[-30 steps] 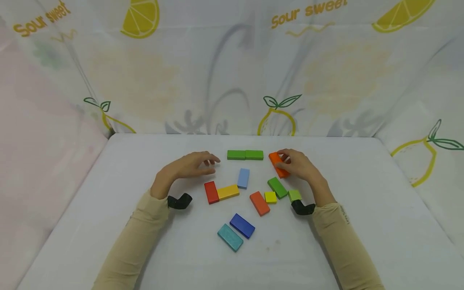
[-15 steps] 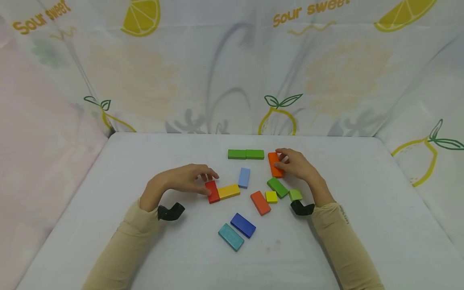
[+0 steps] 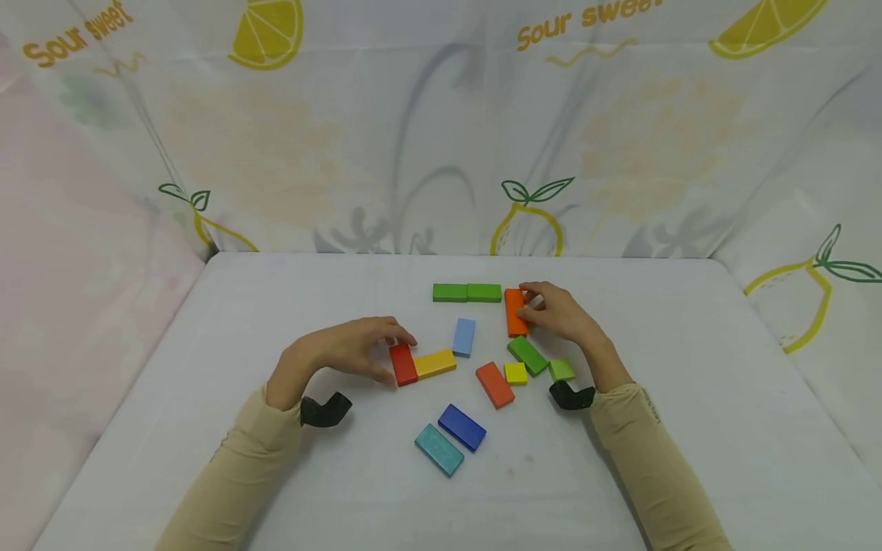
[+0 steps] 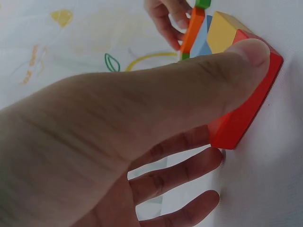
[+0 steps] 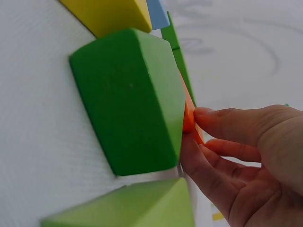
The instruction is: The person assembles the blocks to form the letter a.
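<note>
On the white table (image 3: 565, 482), the left hand (image 3: 347, 348) bends its parted thumb and fingers around the red block (image 3: 403, 366), which touches the long yellow block (image 3: 436, 364). The right hand (image 3: 560, 310), fingers curled close, pinches the bright orange block (image 3: 514, 312) just beside two end-to-end green blocks (image 3: 450, 293).

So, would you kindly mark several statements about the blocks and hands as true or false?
1. The left hand touches the red block. True.
2. The right hand holds the dark blue block. False: it holds the far orange block.
3. The red block meets the long yellow block. True.
4. The teal block stands on end. False: it lies flat.
5. Two green blocks lie end to end at the back. True.
</note>
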A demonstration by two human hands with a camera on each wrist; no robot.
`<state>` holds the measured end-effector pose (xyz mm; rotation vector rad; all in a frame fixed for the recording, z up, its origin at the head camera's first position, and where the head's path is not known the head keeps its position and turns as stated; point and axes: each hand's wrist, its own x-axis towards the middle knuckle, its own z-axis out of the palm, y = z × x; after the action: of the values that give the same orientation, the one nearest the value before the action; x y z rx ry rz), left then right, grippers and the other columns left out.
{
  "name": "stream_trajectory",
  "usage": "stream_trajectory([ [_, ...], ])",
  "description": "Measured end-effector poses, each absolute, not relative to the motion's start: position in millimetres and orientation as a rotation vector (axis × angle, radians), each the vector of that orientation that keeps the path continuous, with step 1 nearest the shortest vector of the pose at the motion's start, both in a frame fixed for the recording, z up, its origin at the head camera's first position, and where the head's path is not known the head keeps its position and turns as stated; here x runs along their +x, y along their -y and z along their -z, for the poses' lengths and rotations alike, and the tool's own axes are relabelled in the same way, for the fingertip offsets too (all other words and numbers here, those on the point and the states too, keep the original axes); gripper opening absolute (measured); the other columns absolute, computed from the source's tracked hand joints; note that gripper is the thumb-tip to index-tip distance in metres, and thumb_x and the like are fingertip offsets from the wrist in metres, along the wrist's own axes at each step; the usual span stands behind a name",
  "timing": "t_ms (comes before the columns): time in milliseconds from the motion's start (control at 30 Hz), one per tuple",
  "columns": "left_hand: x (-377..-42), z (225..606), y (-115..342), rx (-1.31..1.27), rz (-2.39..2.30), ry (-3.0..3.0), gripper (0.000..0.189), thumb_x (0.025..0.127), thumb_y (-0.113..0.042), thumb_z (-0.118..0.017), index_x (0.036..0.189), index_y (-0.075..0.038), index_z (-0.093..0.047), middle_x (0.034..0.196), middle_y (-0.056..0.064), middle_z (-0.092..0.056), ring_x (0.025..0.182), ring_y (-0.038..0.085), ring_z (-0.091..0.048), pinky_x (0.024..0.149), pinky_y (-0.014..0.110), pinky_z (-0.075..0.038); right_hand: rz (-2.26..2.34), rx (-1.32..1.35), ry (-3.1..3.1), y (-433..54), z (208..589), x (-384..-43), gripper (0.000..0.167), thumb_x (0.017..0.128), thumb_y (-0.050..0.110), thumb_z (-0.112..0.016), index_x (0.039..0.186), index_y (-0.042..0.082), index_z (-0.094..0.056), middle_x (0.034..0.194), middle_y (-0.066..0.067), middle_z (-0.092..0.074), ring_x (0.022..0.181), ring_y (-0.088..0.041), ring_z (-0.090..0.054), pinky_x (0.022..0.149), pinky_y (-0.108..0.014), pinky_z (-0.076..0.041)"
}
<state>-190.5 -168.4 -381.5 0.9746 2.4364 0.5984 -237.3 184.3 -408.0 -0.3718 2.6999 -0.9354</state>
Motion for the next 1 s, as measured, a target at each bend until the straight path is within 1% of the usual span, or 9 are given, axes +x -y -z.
stream_trajectory([
  [400,-190.9,382.6,164.3,0.985,-0.546,-2.457,0.054,0.076,-0.024,-0.078,0.127,-0.017,-0.059,0.120,0.001,-0.056,0.106,0.016,-0.052,0.097,0.039,-0.045,0.958,-0.360,-2.704,-182.4,408.5,-237.6,0.054,0.093,0.021,-0.060,0.139,0.001,-0.042,0.126,-0.020,-0.054,0.106,-0.032,-0.057,0.086,-0.041,-0.051],
  [667,-191.1,385.9,165.2,0.980,-0.517,-2.473,0.055,0.075,-0.025,-0.079,0.126,-0.018,-0.060,0.120,0.001,-0.054,0.108,0.017,-0.051,0.095,0.039,-0.046,0.980,-0.389,-2.706,-179.4,408.4,-237.4,0.053,0.093,0.021,-0.059,0.139,0.000,-0.043,0.126,-0.020,-0.053,0.106,-0.033,-0.057,0.087,-0.042,-0.051],
  [833,-191.1,389.7,164.8,0.982,-0.496,-2.474,0.054,0.075,-0.028,-0.079,0.125,-0.019,-0.061,0.123,0.005,-0.051,0.112,0.021,-0.048,0.093,0.040,-0.046,0.980,-0.374,-2.697,-178.2,409.3,-237.1,0.053,0.093,0.023,-0.059,0.140,0.003,-0.042,0.126,-0.018,-0.054,0.106,-0.032,-0.057,0.087,-0.042,-0.051],
  [1000,-192.4,390.8,163.1,0.984,-0.496,-2.475,0.054,0.075,-0.029,-0.079,0.125,-0.021,-0.060,0.124,0.005,-0.051,0.114,0.022,-0.046,0.092,0.039,-0.045,0.979,-0.367,-2.688,-179.0,408.0,-234.8,0.054,0.093,0.024,-0.059,0.141,0.005,-0.041,0.128,-0.017,-0.054,0.107,-0.031,-0.057,0.087,-0.042,-0.051],
])
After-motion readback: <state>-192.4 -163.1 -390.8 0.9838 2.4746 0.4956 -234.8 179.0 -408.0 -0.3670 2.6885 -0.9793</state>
